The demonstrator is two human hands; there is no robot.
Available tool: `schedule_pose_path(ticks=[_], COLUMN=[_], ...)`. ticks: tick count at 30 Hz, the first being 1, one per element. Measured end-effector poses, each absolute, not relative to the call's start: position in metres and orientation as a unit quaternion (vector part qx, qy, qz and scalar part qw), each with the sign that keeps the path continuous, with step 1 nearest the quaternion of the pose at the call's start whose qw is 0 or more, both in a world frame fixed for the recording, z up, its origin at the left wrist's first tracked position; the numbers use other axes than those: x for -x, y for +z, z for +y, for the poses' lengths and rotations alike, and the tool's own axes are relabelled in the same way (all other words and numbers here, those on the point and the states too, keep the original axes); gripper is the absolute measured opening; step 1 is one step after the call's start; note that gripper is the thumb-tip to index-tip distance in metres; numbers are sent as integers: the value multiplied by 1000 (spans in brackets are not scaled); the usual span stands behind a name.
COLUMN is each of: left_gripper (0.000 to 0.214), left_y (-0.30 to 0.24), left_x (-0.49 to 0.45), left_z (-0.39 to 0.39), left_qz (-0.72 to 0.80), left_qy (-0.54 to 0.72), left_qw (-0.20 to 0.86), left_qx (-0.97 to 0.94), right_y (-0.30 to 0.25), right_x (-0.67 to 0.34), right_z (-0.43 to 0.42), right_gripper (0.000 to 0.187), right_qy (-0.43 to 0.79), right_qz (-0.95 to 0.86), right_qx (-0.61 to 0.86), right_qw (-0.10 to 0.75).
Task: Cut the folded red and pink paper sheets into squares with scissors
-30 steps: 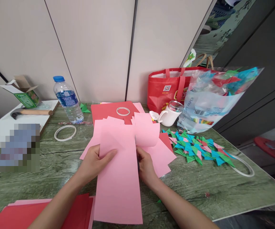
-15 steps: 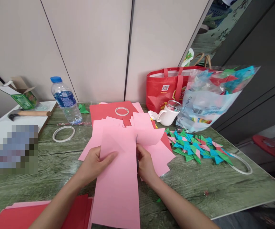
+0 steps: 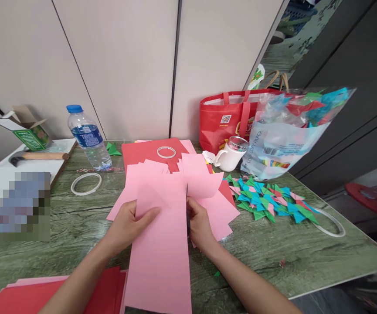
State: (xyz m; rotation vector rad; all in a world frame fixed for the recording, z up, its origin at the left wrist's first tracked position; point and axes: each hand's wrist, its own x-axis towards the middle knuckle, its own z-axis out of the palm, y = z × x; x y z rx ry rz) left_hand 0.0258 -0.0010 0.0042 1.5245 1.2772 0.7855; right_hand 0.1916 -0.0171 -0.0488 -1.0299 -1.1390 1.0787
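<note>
My left hand (image 3: 132,222) grips the left edge of a long sheet of pink paper (image 3: 162,261), thumb on top. Closed around scissors (image 3: 188,224), my right hand (image 3: 199,222) is at the sheet's right edge. Only a bit of the dark handle and the thin blade show; the rest is hidden by the hand and paper. A partly cut strip curls off to the right above the blade. Beneath lie several loose pink pieces (image 3: 219,213) and red paper (image 3: 149,150) with a tape roll (image 3: 166,152) on it.
Folded paper triangles (image 3: 270,198) and a tape ring (image 3: 330,222) lie right. Behind stand a white mug (image 3: 230,155), red bag (image 3: 221,124) and plastic bag (image 3: 280,144). Left are a water bottle (image 3: 88,137), tape ring (image 3: 86,183), hammer (image 3: 41,156) and red paper stack (image 3: 106,288).
The view has shifted very slightly. Both hands keep their hold, and the curled strip at the right has moved only a little.
</note>
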Motion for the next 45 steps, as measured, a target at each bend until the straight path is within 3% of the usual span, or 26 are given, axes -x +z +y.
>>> schedule_pose_path(ticks=[9,19,45], left_gripper=[30,27,27], left_y=[1,4,4], left_x=[-25,-28,-28], left_z=[0,-3,-3], left_qz=[520,509,513], left_qy=[321,337,339], left_qw=[479,547,544], left_qx=[-630,-573,-571], right_y=[-50,-51,-48], right_x=[-192,-193,-192], right_z=[-16,-16,-15], right_gripper=[11,12,7], right_qy=[453,453,449], right_qz=[-492,-488,-478], right_qx=[450,454,464], right_qw=[592,592,596])
